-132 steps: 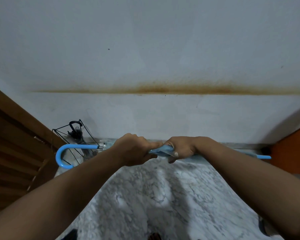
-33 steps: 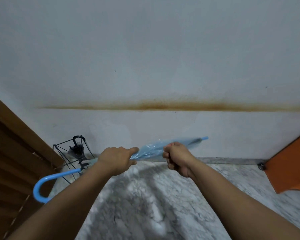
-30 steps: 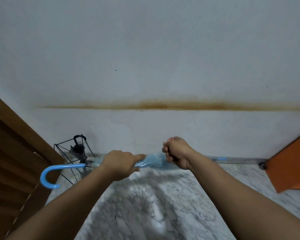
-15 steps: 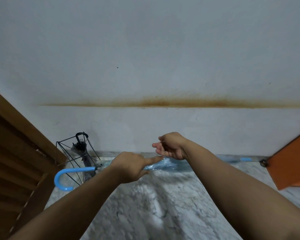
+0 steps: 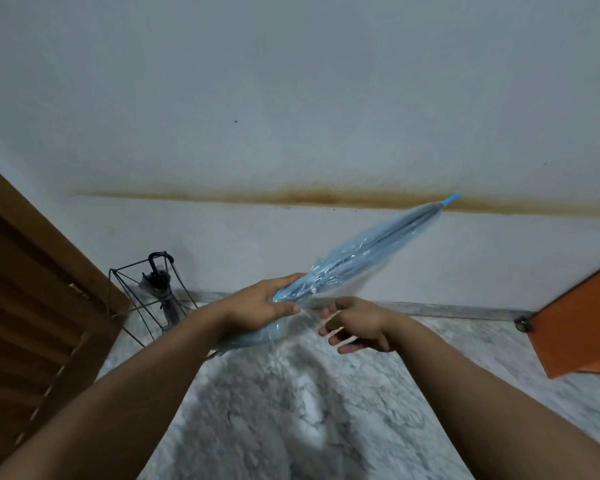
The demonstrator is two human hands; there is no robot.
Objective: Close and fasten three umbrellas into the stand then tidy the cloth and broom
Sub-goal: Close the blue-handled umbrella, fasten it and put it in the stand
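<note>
At the middle of the frame my left hand [image 5: 257,308] grips the folded blue umbrella [image 5: 368,254], fingers and thumb curled round its bunched plastic near the lower end. The umbrella slants up toward the right, its blue tip [image 5: 451,199] crossing the brown stain [image 5: 326,197] that runs along the white wall [image 5: 291,98]. The lower part of the canopy bulges out below my left palm; the handle is hidden behind my forearm. Just right of it, my right hand [image 5: 355,325] hangs released, fingers loosely bent and spread, holding nothing, close to the umbrella but not touching it.

At middle left, a black wire stand [image 5: 125,306] sits on the marble floor [image 5: 291,410] against the wall, and a dark umbrella [image 5: 160,282] stands upright inside it. The stand is beside a brown slatted door [image 5: 25,306] that fills the left edge. At the right edge an orange panel [image 5: 582,323] juts into the frame above the floor.
</note>
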